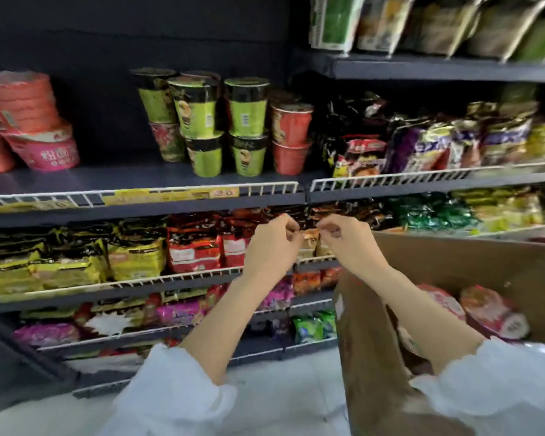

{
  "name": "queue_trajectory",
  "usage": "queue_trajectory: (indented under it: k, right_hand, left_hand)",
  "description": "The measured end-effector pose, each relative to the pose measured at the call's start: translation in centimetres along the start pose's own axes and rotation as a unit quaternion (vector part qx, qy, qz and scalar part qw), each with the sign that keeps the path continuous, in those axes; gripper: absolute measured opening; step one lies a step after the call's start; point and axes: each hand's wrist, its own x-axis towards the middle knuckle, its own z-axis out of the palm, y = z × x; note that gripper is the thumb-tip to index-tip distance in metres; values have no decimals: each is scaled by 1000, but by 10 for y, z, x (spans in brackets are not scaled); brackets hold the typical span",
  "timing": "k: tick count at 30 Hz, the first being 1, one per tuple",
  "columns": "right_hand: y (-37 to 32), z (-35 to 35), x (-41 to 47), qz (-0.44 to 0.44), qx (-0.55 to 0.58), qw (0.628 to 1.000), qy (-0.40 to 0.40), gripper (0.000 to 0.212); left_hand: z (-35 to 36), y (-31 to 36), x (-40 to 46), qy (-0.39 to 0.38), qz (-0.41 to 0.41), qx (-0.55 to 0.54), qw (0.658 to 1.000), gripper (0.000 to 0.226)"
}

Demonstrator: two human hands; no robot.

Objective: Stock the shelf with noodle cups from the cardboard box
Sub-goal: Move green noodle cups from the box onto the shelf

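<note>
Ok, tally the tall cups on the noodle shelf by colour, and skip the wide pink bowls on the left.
Green cups: 5
Red cups: 2
Pink patterned cup: 1
Total: 8
Any cups further back are too hidden to count.

Shelf (145,176): dark grey, white wire rail. Noodle cups (247,127): lime green, black bands; others (291,136) red. Bowls (49,149) pink. Cardboard box (472,262) brown. Sleeves (170,391) white.
</note>
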Motion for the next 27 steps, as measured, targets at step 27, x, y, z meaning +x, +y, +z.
queue_trajectory:
  k: [27]
  right_hand:
    - [323,-5,-36,30,-196,888,-415,95]
  left_hand:
    - [311,61,-25,-340,-184,353,852,82]
